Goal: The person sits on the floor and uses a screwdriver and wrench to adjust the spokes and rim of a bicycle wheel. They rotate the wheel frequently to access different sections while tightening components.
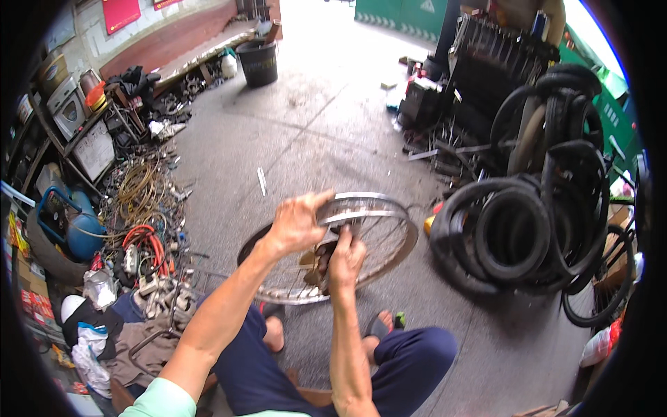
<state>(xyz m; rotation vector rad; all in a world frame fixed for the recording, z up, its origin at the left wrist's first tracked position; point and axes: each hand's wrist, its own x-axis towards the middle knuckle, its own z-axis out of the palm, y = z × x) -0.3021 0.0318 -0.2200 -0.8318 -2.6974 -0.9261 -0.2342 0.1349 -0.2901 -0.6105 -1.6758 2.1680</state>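
Note:
A silver spoked wheel rim (389, 267) is held tilted in front of me, above the floor between my feet, with a second curved band along its upper part. My left hand (299, 222) is closed on the wheel's upper left. My right hand (345, 257) is closed just right of the dark hub area (321, 267), its fingertips near the inner edge of the upper band; what exactly it grips is partly hidden. My knees are bent on either side, in dark trousers (410, 368).
Black tyres (451, 264) are piled at right, beside a dark tool rack (486, 48). Tangled hoses, parts and a blue tank (73, 226) line the left, below a cluttered bench. A black bucket (257, 66) stands near the back; green panels (396, 14) are beyond the concrete floor (292, 139).

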